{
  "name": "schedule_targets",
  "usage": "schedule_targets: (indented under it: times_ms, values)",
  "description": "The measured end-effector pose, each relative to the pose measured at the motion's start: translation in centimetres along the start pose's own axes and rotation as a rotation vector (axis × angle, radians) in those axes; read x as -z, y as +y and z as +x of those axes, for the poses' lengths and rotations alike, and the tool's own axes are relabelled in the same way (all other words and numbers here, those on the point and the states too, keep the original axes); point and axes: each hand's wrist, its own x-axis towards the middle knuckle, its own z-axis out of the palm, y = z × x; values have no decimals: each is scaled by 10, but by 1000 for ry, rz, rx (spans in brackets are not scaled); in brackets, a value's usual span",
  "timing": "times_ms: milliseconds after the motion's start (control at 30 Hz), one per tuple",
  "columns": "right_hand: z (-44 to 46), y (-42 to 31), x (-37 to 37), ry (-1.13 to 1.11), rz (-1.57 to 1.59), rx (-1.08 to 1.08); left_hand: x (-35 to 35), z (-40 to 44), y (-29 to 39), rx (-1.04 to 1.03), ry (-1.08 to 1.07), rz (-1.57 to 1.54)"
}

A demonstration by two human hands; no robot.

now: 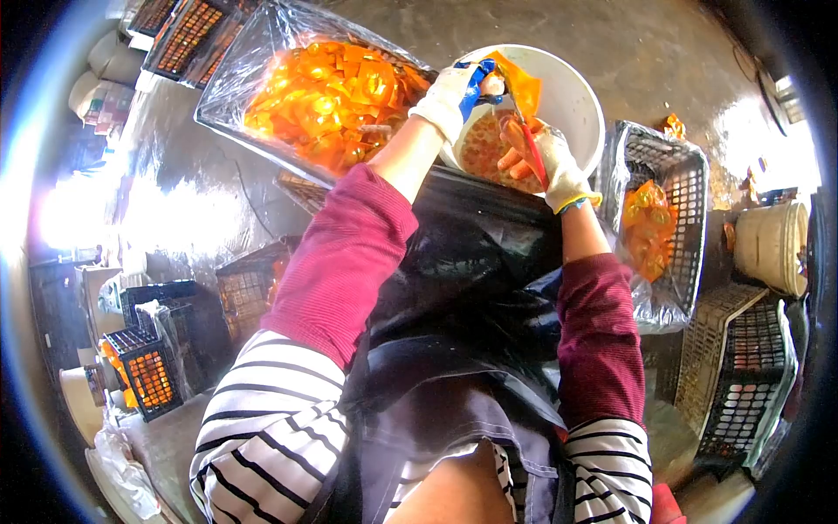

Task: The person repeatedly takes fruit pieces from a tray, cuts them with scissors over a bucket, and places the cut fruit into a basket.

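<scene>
My left hand [463,90], in a white and blue work glove, is closed on a glossy orange piece [517,85], perhaps pepper or peel. My right hand [552,153], in a whitish glove with bare fingertips, is closed around red-handled scissors [534,155]. The scissor blades point up at the orange piece, touching or very close to it. Both hands are over a white bucket [583,87]. Inside it lies a reddish-orange mass of small bits [482,147], partly hidden by my hands.
Left of the bucket stands a plastic-lined crate [229,96] heaped with orange pieces [336,100]. Another lined black crate [690,188] on the right holds more orange pieces [648,229]. Stacked crates [742,375] and a cream bucket [772,247] stand farther right. A black apron [471,253] covers my lap.
</scene>
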Motion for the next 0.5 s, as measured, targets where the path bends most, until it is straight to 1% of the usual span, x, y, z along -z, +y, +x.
schedule_targets:
  times_ms: [33,100,133,200,267,367,400,433,500]
  values:
    - [0,-2,-1,16,-33,-4,-4,4,-3,31,8,-140]
    - [6,2,1,54,-100,6,-9,6,-5,105,25,-252]
    - [8,3,2,73,-134,12,-10,4,0,148,34,-223]
    - [6,-2,2,132,-195,-10,-16,5,0,255,32,-540]
    - [2,-8,2,186,-197,-17,-28,8,-16,375,7,-1230]
    - [-1,-7,2,227,-137,-21,-37,13,-26,263,-32,-1273]
    - [1,-4,3,224,-133,-28,-38,18,-41,248,-73,-1193]
    - [3,-2,4,221,-130,-34,-39,20,-46,218,-61,-1161]
    - [7,1,5,190,-269,-16,-40,21,-50,168,-35,-1090]
